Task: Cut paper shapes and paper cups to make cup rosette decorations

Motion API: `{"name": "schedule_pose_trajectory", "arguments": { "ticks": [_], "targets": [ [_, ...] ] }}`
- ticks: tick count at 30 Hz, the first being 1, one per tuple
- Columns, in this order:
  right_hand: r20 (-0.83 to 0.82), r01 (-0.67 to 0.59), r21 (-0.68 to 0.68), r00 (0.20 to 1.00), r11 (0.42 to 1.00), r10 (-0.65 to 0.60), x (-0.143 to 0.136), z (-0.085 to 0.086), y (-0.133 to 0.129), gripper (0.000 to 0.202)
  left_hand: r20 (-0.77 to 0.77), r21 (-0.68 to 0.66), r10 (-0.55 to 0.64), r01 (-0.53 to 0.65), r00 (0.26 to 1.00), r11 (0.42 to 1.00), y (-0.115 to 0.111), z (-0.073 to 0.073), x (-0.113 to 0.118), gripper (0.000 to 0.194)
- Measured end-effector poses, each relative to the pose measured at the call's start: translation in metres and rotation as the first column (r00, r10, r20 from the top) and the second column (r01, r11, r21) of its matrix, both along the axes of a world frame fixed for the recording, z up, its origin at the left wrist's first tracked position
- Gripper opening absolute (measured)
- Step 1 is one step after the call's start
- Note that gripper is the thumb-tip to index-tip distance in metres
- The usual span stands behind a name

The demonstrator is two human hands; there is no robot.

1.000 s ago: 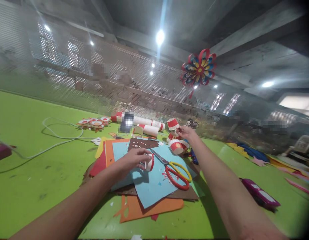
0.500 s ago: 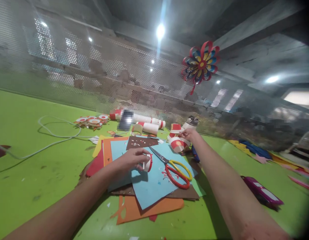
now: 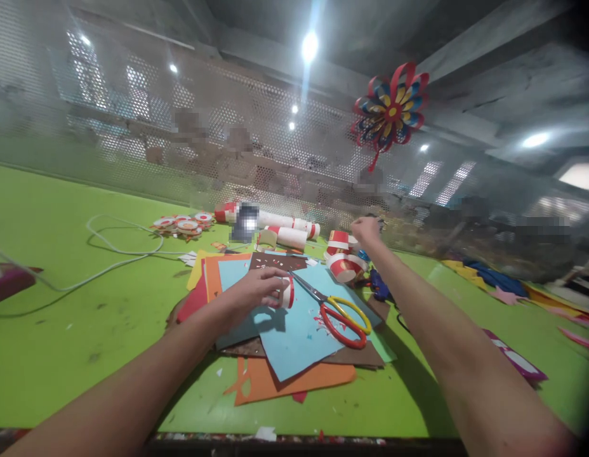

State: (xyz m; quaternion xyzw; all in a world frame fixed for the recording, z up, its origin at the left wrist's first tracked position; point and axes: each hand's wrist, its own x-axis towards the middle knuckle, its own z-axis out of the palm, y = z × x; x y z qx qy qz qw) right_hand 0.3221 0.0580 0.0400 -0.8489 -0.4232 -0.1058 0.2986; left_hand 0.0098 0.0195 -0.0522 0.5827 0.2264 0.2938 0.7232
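Note:
My left hand [image 3: 266, 289] is closed around a small paper cup piece [image 3: 287, 293], white with a red band, above the blue sheet [image 3: 287, 349]. Close to it, scissors [image 3: 319, 296] with a red and a yellow handle lie on that sheet. My right hand [image 3: 367, 231] is stretched out to the far side, fingers curled, just beyond several red-and-white paper cups [image 3: 343, 268]. A dark object [image 3: 381, 222] shows partly behind it. What its fingers hold, if anything, is hidden.
Orange sheets [image 3: 294, 384] and brown sheets [image 3: 358, 354] lie beneath the blue one. White-and-red tubes [image 3: 291, 237] and round paper pieces [image 3: 187, 225] stand farther back. A white cord [image 3: 120, 257] loops at left; a purple case [image 3: 518, 362] lies right. A paper flower [image 3: 392, 113] hangs overhead.
My right hand has moved up and away from the paper cups, toward the dark-topped object behind them. My left hand still holds the cup piece, its opening turned slightly. The view has shifted a little.

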Motion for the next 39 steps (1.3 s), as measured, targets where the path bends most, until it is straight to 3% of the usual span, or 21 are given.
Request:
{"name": "schedule_pose_trajectory", "arguments": {
  "ticks": [4,6,8,9,11,13,18,21,25,30,35,37,39],
  "targets": [
    [0.111,-0.238,0.037,0.966,0.971,0.232,-0.039,-0.007,-0.043,0.036,0.154,-0.078,-0.054,0.067,0.987,0.995,-0.001,0.006,-0.003,0.043],
    [0.140,-0.377,-0.020,0.916,0.926,0.376,-0.056,-0.017,-0.072,0.048,0.188,-0.078,-0.050,0.065,0.981,0.995,-0.001,0.008,-0.004,0.045],
    [0.124,-0.490,-0.133,0.854,0.862,0.505,-0.066,-0.029,-0.100,0.048,0.203,-0.062,-0.024,0.038,0.979,0.997,0.001,0.007,-0.004,0.044],
    [0.101,-0.551,-0.233,0.806,0.801,0.583,-0.068,-0.034,-0.112,0.044,0.206,-0.053,-0.011,0.022,0.978,0.998,0.001,0.007,-0.004,0.044],
    [0.044,-0.574,-0.533,0.715,0.622,0.698,-0.068,-0.044,-0.127,0.038,0.206,-0.029,0.009,-0.003,0.978,1.000,0.003,0.005,-0.004,0.044],
    [0.012,-0.535,-0.650,0.702,0.539,0.712,-0.066,-0.054,-0.134,0.040,0.204,0.006,0.015,-0.016,0.979,1.000,0.004,0.004,-0.005,0.046],
    [-0.006,-0.463,-0.701,0.764,0.542,0.645,-0.062,-0.073,-0.130,0.070,0.234,0.053,-0.007,-0.005,0.972,0.999,0.003,0.010,-0.008,0.048],
    [-0.031,-0.468,-0.687,0.783,0.557,0.621,-0.061,-0.081,-0.127,0.075,0.280,0.042,-0.007,-0.005,0.960,0.999,0.001,0.013,-0.009,0.048],
    [-0.088,-0.514,-0.634,0.790,0.577,0.607,-0.058,-0.087,-0.123,0.065,0.346,0.051,0.051,-0.073,0.937,0.996,0.001,0.016,-0.009,0.044],
    [-0.056,-0.510,-0.514,0.822,0.689,0.566,-0.056,-0.085,-0.118,0.038,0.467,0.038,0.168,-0.210,0.868,0.977,0.002,0.019,-0.009,0.047],
    [-0.063,-0.592,-0.355,0.788,0.724,0.613,-0.058,-0.072,-0.122,0.045,0.459,0.058,0.252,-0.312,0.852,0.948,0.004,0.019,-0.008,0.050],
    [-0.121,-0.678,-0.222,0.732,0.700,0.671,-0.065,-0.067,-0.129,0.051,0.460,0.063,0.275,-0.340,0.844,0.938,0.003,0.018,-0.006,0.050],
    [-0.203,-0.774,-0.023,0.623,0.633,0.755,-0.076,-0.065,-0.136,0.048,0.467,0.055,0.269,-0.331,0.843,0.942,0.003,0.018,-0.005,0.044]
  ]
}}
